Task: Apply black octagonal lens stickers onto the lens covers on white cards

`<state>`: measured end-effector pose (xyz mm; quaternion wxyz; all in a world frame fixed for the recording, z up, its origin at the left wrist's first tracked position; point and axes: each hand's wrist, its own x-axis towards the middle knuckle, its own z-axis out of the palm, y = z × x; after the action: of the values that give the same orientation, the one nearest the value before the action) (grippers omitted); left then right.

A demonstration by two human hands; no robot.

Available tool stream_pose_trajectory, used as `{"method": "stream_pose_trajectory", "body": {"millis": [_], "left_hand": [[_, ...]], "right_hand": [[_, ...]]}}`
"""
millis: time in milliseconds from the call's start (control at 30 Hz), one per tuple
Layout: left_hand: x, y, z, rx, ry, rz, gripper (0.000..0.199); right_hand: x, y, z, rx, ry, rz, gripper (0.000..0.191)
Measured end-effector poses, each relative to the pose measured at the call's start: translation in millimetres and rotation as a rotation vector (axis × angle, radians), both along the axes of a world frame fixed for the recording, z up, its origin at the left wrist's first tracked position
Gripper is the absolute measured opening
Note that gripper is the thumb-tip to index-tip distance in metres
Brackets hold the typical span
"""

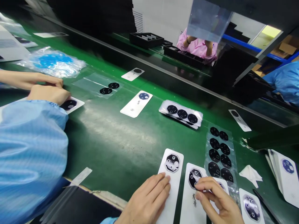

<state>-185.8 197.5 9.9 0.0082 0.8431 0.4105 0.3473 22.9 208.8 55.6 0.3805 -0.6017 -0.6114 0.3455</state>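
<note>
My left hand (149, 197) lies with its fingers flat on a white phone-shaped panel (173, 183) that has a dark octagonal camera piece near its top. My right hand (218, 199) pinches at the lower right edge of the octagonal piece (195, 178) on a second white panel (190, 203); whatever is between thumb and forefinger is too small to make out. Another white panel is partly covered by that hand. To its right lies one more panel (251, 207). A clear sheet with several black octagonal pieces (214, 155) lies behind my right hand.
A stack of clear packs (181, 114), a white panel (136, 104) and a film (93, 85) lie on the green table (112, 137). At left a co-worker's hands and blue sleeve (32, 155) reach in. White panels (286, 177), a tissue (251, 175) and a dark tool (266, 205) are at right.
</note>
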Motion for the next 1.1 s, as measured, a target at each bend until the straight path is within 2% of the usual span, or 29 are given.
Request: {"method": "stream_pose_trajectory", "body": {"millis": [167,333,400,500,733,900,1100], "left_hand": [[-1.1,-0.4,0.1,-0.043,-0.015,0.006,0.027],[-1.0,0.8,-0.7,-0.031,0.013,0.006,0.027],[-0.5,1.6,-1.0,-0.036,0.026,0.016,0.028],[0.4,2.2,-0.7,-0.052,0.034,0.036,0.029],[3.7,-0.7,-5.7,-0.058,0.034,0.064,0.033],[4.9,-2.3,-8.5,-0.049,0.017,0.070,0.036],[4.8,-1.4,-5.5,-0.038,-0.009,0.085,0.038]], "right_hand": [[-9.4,2.6,-11.8,-0.056,-0.038,0.032,0.029],[-23.1,13.8,-20.8,-0.025,-0.050,0.029,0.023],[-28.9,20.5,-22.1,-0.018,-0.070,0.088,0.019],[-36.2,27.9,-23.7,0.043,-0.155,0.193,0.014],[-48.9,26.3,-31.5,0.216,-0.364,0.202,0.013],[-51.0,24.3,-34.9,0.199,-0.414,0.194,0.016],[-44.2,28.2,-35.1,0.197,-0.504,0.313,0.013]]}}
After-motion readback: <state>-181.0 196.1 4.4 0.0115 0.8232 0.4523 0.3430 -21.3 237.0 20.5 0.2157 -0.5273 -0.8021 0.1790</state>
